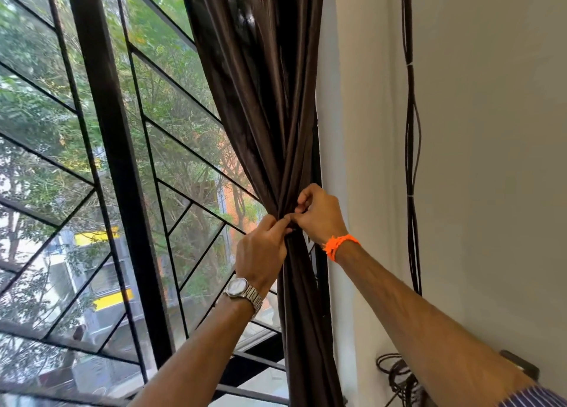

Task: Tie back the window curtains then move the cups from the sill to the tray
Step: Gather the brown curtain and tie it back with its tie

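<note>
One curtain (270, 115): dark brown, glossy satin, folds fanning above the grip, roped narrow below it. Two hands, left hand (260, 253) and right hand (319, 216), fingers curled, pinching its gathered waist, fingertips meeting. Left of the grip, black window bars (101, 99); right, black cables (409, 130).

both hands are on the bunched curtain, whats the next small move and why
Probably draw the fastening snug where the left hand and right hand pinch the brown curtain: the cloth is gathered beside the wall, the hands meet at its waist, and no finished tie shows.
</note>
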`<state>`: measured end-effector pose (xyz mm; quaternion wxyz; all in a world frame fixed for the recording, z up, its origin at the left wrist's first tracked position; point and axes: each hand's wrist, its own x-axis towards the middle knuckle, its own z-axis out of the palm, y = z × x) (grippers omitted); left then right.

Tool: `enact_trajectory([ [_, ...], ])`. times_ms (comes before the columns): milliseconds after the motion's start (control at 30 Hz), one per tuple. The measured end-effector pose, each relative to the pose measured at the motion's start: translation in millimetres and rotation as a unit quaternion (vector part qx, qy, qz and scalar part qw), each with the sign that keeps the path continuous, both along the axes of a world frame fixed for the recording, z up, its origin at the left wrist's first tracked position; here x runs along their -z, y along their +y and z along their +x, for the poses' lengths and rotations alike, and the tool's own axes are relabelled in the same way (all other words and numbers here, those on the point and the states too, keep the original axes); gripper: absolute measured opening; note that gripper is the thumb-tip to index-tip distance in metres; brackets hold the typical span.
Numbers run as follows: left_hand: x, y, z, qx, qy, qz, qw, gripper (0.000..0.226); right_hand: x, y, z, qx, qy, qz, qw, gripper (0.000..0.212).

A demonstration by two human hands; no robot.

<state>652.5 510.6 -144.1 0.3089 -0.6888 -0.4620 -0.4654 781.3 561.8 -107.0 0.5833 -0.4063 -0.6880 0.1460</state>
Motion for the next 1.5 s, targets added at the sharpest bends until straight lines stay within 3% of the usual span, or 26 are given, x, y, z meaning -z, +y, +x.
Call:
enact_trajectory([
  [167, -9.3, 3.9, 1.8, -0.012, 0.051, -0.019, 0.998, 0.008, 5.2, -7.3, 0.6, -0.009, -0.025, -0.006, 1.0, 0.016],
  [300, -17.4, 13.4, -4.6, -0.021, 0.035, -0.066, 0.997, 0.006, 7.3, -6.9, 7.4, -0.032, -0.104, -0.026, 0.994, 0.024],
  [400, -23.4, 18.8, -5.5, -0.009, 0.019, -0.117, 0.993, 0.011, 12.0, -5.8, 5.4, -0.016, -0.193, -0.016, 0.981, 0.043],
  [500, -38.1, 22.1, -2.6, -0.013, -0.011, -0.185, 0.983, 0.011, 19.3, -2.0, 3.2, 0.001, -0.206, 0.025, 0.978, 0.042],
  [667, -70.7, 24.5, -6.0, -0.001, -0.061, -0.353, 0.934, 0.02, 31.5, 5.8, 4.4, -0.012, -0.154, 0.123, 0.98, 0.029],
  [867, -78.3, 29.1, -13.2, 0.096, -0.161, -0.437, 0.88, 0.02, 32.5, 7.0, 10.4, 0.038, -0.188, 0.313, 0.93, 0.017],
  [967, -78.4, 31.8, -21.2, 0.162, -0.201, -0.484, 0.836, 0.021, 34.8, 9.0, 12.7, 0.059, -0.197, 0.335, 0.919, 0.012],
  [1033, -75.9, 31.9, -27.6, 0.211, -0.221, -0.481, 0.822, 0.014, 36.7, 10.5, 14.7, 0.045, -0.169, 0.302, 0.937, 0.012],
  [1167, -65.5, 32.8, -37.4, 0.243, -0.244, -0.431, 0.834, 0.011, 41.5, 14.3, 16.3, 0.016, -0.161, 0.261, 0.952, 0.014],
  [1500, -60.0, 34.9, -52.0, 0.192, -0.254, -0.37, 0.873, 0.005, 55.2, 22.2, 27.8, -0.031, -0.125, 0.186, 0.974, 0.012],
])
